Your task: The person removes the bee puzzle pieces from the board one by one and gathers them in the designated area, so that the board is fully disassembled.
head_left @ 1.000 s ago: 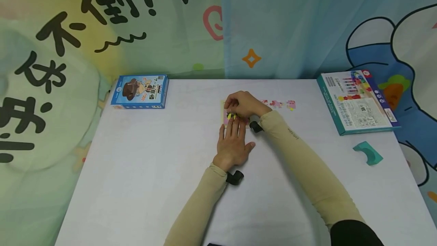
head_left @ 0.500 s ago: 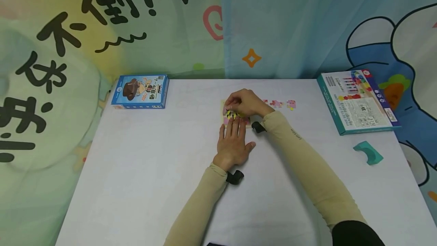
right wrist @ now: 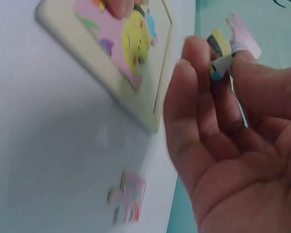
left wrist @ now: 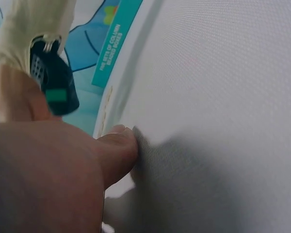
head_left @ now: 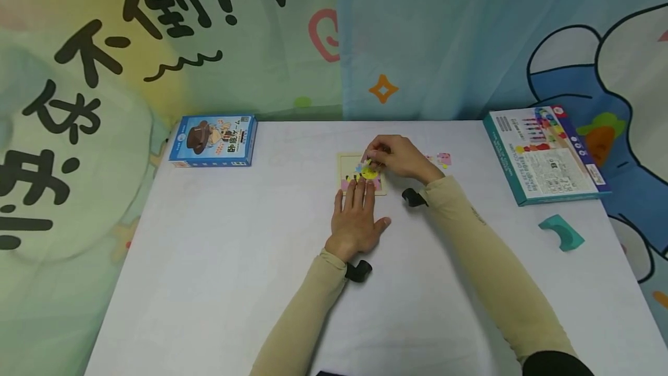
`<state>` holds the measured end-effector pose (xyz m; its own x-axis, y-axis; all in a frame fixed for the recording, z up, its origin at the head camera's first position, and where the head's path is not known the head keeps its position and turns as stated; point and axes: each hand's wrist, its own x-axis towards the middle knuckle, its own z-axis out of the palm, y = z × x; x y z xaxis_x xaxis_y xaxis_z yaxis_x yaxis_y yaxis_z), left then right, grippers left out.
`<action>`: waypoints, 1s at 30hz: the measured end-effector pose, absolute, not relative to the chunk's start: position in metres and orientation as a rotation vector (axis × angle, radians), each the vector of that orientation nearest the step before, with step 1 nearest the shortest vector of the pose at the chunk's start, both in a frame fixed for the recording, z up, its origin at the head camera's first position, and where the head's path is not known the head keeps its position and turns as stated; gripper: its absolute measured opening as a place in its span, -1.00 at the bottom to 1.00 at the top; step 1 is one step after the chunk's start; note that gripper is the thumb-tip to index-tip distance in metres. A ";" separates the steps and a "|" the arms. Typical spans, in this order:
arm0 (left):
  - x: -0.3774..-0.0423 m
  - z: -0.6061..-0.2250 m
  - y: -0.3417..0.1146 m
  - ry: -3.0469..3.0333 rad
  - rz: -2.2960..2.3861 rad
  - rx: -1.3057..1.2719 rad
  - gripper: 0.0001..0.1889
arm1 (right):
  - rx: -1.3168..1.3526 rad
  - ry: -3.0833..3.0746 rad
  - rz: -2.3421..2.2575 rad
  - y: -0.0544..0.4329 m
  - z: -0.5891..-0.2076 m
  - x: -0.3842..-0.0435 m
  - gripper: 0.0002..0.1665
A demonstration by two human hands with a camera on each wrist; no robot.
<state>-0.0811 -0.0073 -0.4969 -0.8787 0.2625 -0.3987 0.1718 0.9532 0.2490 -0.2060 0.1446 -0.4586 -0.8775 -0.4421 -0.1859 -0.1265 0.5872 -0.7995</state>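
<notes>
A pale-framed jigsaw board (head_left: 347,161) lies toward the back of the table, partly filled with pink and yellow pieces that form a smiling bee-like figure. My left hand (head_left: 355,222) lies flat with straight fingers, the fingertips resting on the board's near part; its thumb shows in the left wrist view. Above the board's right side, my right hand (head_left: 399,155) pinches a jigsaw piece (right wrist: 223,46) between thumb and fingers, coloured pink, yellow and black. In the right wrist view, the held piece is tilted up off the board's frame (right wrist: 140,109).
Loose jigsaw pieces (head_left: 443,159) lie right of the board, partly behind the right hand. A blue box (head_left: 214,141) stands at the back left, a teal-edged box (head_left: 548,155) at the back right. In front of the latter is a teal arched block (head_left: 562,233).
My right hand has moved right across the board, uncovering its upper left part and more of the yellow figure. The left hand has stayed in place.
</notes>
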 end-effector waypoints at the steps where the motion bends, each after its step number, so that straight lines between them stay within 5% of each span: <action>1: -0.081 -0.497 -0.007 2.665 0.282 0.310 -0.06 | -0.431 2.468 -1.204 0.149 -0.459 -0.205 -0.74; 19: -0.075 -0.489 -0.008 2.728 0.349 0.323 -0.07 | -0.183 2.671 -1.213 0.213 -0.476 -0.178 -0.67; 30: -0.081 -0.490 -0.006 2.695 0.340 0.317 -0.05 | -0.275 2.796 -1.107 0.225 -0.480 -0.159 -0.73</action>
<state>-0.0805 -0.0061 -0.4904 -0.8926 0.2683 -0.3623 0.1698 0.9445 0.2811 -0.1592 0.2246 -0.4796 -0.9760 -0.2128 -0.0461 -0.1236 0.7158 -0.6873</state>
